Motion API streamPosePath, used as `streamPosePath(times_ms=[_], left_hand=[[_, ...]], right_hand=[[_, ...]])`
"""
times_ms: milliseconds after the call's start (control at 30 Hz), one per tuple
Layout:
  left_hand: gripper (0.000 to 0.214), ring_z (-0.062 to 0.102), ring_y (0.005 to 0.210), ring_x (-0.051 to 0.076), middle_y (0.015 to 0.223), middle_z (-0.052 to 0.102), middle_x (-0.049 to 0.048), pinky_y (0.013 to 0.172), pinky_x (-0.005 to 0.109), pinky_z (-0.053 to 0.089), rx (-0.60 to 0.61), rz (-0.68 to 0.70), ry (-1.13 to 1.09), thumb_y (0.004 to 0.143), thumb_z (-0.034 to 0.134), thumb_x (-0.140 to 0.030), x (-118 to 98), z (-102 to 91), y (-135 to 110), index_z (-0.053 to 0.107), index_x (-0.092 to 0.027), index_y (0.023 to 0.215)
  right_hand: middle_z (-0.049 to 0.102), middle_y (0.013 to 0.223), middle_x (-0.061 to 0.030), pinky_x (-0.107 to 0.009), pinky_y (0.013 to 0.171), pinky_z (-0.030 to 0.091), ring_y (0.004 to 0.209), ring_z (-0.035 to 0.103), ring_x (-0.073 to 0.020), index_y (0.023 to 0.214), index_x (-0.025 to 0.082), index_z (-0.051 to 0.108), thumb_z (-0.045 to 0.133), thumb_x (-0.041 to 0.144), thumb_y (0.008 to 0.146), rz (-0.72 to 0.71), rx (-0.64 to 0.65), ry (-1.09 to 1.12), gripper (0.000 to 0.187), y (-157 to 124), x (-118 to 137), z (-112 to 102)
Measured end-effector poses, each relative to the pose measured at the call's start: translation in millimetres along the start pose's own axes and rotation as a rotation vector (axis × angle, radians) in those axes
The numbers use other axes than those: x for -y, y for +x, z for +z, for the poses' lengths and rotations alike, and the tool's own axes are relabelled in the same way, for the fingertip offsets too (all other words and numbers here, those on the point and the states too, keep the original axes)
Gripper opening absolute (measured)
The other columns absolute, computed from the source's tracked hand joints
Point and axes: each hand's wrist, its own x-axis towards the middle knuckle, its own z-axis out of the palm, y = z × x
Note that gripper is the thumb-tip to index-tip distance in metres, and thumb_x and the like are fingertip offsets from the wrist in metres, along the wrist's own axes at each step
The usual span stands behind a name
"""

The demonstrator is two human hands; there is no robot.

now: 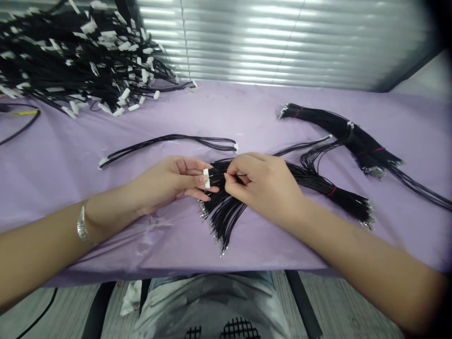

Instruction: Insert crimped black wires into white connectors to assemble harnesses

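You hold 1 white connector.
Your left hand is closed on it; at 3 o'clock, your right hand pinches 1 black wire.

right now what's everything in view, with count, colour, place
cable pile: many, black and white, upper left
cords: two, black, far left
harness: one, black and white, left of centre
near bundle: one, black, red tie, centre right
far bundle: one, black, red ties, right
wired connectors: at least two, white, right
blinds: one set, silver, back
cloth: one, purple, middle
bars: several, black, bottom
scrap: one, white, floor
held connector: one, white, centre
held wire: one, black, centre
shirt: one, grey, bottom
bracelet: one, silver, lower left
left hand: one, bare, on held connector
right hand: one, bare, on held wire
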Motion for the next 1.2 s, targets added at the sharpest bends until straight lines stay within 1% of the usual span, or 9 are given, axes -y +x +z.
streamPosePath(times_ms=[167, 300, 400, 567, 733, 900, 1033, 1200], left_hand=[[0.019, 0.069, 0.077, 0.014, 0.090, 0.072, 0.0058, 0.066, 0.022, 0.059, 0.001, -0.006, 0.006, 0.079, 0.061, -0.005, -0.2, 0.3, -0.2, 0.070, -0.015, 0.093], [0.020, 0.069, 0.078, 0.014, 0.089, 0.072, 0.0058, 0.067, 0.022, 0.059, 0.013, -0.013, 0.009, 0.080, 0.060, -0.005, -0.1, 0.2, -0.1, 0.071, -0.015, 0.094], [0.021, 0.069, 0.077, 0.014, 0.087, 0.072, 0.0056, 0.065, 0.021, 0.059, -0.002, -0.003, 0.010, 0.079, 0.059, -0.004, -0.6, 0.1, -0.2, 0.071, -0.015, 0.092], [0.020, 0.069, 0.078, 0.015, 0.090, 0.072, 0.0070, 0.066, 0.021, 0.058, -0.007, -0.031, 0.010, 0.078, 0.062, -0.005, -1.1, 0.1, -0.2, 0.072, -0.014, 0.092], [0.020, 0.069, 0.073, 0.014, 0.081, 0.072, 0.0043, 0.066, 0.022, 0.059, 0.003, -0.012, -0.004, 0.077, 0.062, -0.004, -0.7, -1.2, 0.8, 0.072, -0.016, 0.090], [0.019, 0.069, 0.076, 0.014, 0.087, 0.072, 0.0053, 0.067, 0.021, 0.059, 0.007, -0.042, -0.007, 0.078, 0.061, -0.004, -1.5, -1.3, 1.3, 0.071, -0.015, 0.090], [0.018, 0.069, 0.075, 0.015, 0.081, 0.071, 0.0053, 0.066, 0.023, 0.059, -0.019, -0.040, -0.028, 0.079, 0.059, -0.002, -2.1, 0.1, 1.5, 0.069, -0.014, 0.088], [0.016, 0.069, 0.074, 0.015, 0.077, 0.070, 0.0050, 0.068, 0.023, 0.059, -0.030, -0.071, -0.042, 0.078, 0.060, -0.001, -2.8, 1.2, 0.2, 0.068, -0.013, 0.085]], right_hand=[[0.052, 0.059, 0.0013, -0.022, 0.053, 0.031, 0.054, 0.044, -0.0075, 0.068, 0.012, 0.061, 0.053, 0.019, 0.078, -0.013, -0.016, -0.006, 0.015, -2.0, 2.2, 1.3], [0.054, 0.060, 0.0001, -0.023, 0.054, 0.030, 0.055, 0.045, -0.0085, 0.070, 0.013, 0.061, 0.050, 0.021, 0.080, -0.008, 0.008, -0.055, 0.017, -1.7, 2.6, 1.3], [0.055, 0.062, -0.0004, -0.023, 0.054, 0.030, 0.055, 0.046, -0.0089, 0.071, 0.013, 0.061, 0.049, 0.023, 0.081, 0.000, 0.011, -0.065, 0.018, -1.3, 3.1, 1.2], [0.050, 0.058, 0.0018, -0.022, 0.055, 0.030, 0.055, 0.043, -0.0079, 0.069, 0.014, 0.059, 0.051, 0.022, 0.080, 0.017, 0.010, 0.015, 0.016, -1.2, 5.3, 1.6], [0.048, 0.057, 0.0023, -0.022, 0.055, 0.030, 0.055, 0.042, -0.0077, 0.068, 0.014, 0.059, 0.052, 0.023, 0.080, 0.024, 0.010, 0.025, 0.016, -1.8, 5.5, 2.2], [0.049, 0.058, 0.0016, -0.023, 0.054, 0.029, 0.055, 0.043, -0.0078, 0.068, 0.014, 0.059, 0.052, 0.022, 0.078, 0.043, 0.014, 0.016, 0.015, -1.9, 3.2, 0.6], [0.051, 0.060, 0.0012, -0.023, 0.054, 0.029, 0.055, 0.043, -0.0079, 0.069, 0.013, 0.060, 0.053, 0.021, 0.078, 0.031, 0.020, 0.002, 0.014, -2.0, 2.5, -0.4], [0.050, 0.058, 0.0017, -0.023, 0.053, 0.028, 0.053, 0.042, -0.0076, 0.068, 0.014, 0.059, 0.052, 0.020, 0.078, 0.023, 0.029, -0.010, 0.014, -2.2, 3.2, 0.2]])
